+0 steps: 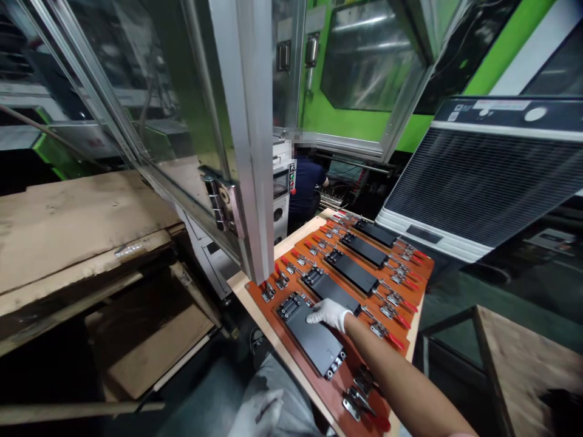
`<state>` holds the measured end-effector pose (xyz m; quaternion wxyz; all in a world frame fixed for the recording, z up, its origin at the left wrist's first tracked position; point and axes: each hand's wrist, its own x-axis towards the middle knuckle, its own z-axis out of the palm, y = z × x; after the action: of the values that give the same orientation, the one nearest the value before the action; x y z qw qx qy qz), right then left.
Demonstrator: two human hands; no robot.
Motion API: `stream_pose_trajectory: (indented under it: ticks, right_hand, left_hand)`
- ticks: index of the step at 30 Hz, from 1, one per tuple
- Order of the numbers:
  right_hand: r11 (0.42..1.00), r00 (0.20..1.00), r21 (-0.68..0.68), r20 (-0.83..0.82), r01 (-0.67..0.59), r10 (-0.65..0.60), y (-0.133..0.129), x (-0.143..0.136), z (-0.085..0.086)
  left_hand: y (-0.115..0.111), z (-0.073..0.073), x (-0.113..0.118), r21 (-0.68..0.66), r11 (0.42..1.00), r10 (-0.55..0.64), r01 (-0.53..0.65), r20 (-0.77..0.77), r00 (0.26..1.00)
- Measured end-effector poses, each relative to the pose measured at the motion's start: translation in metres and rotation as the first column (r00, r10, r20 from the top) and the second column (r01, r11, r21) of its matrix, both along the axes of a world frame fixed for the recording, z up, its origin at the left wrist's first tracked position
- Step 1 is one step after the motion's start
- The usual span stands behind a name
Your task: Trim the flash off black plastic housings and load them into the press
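- At far left, the hinged aluminium-framed door with clear panes is standing near the left corner of the flat reddish-brown board with pale wooden edging; a swing could be catching fittings. Depth is not showing.
- Below it, a blurred pale shape is lying over the grey trousers; whether it is the left hand, and how its fingers are standing, I cannot tell.
- The silver toggle clamps with red handles at the board's left side are standing apart from the nearest panel; with nothing visibly pinning it there, a sideways push could be shifting it.
- That panel, a long dark-grey rectangular plate, is occupying the board's near end, foremost in the row. Its long axis is running from upper left to lower right, roughly parallel to its neighbours; the black bracketed end is pointing upper left, the silver-fitted end lower right.
- The white-gloved right hand is touching its upper right edge, fingers close together, thumb on the face; pinching or merely resting, I cannot tell. Uneven pressure could be tilting the panel or scuffing the adjacent dark-grey panel.
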<state>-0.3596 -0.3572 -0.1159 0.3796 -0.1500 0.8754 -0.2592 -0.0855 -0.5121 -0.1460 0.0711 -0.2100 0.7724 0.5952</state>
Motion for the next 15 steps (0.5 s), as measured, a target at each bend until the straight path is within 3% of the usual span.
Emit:
stream_pose_trajectory:
  ticks: [4,8,11,15]
  right_hand:
    - [0.999,0.999,0.054,-0.041,-0.002,0.004,-0.006,0.006,0.004]
    - [0.997,0.992,0.055,-0.116,0.048,-0.041,-0.008,0.014,0.009]
    - [0.992,0.968,-0.007,-0.218,0.127,-0.126,0.006,0.023,0.023]
    - [0.965,0.896,-0.113,-0.359,0.237,-0.262,0.056,0.050,0.050]
  left_hand:
    - [0.002,0.012,-0.020,-0.237,0.969,-0.082,0.068,-0.049,0.995]
    - [-0.003,0.031,-0.067,-0.519,0.850,-0.252,0.092,-0.245,0.936]
    - [0.001,0.038,-0.114,-0.715,0.699,-0.283,-0.014,-0.294,0.913]
    - [0.011,0.038,-0.167,-0.909,0.413,-0.321,0.051,-0.092,0.943]
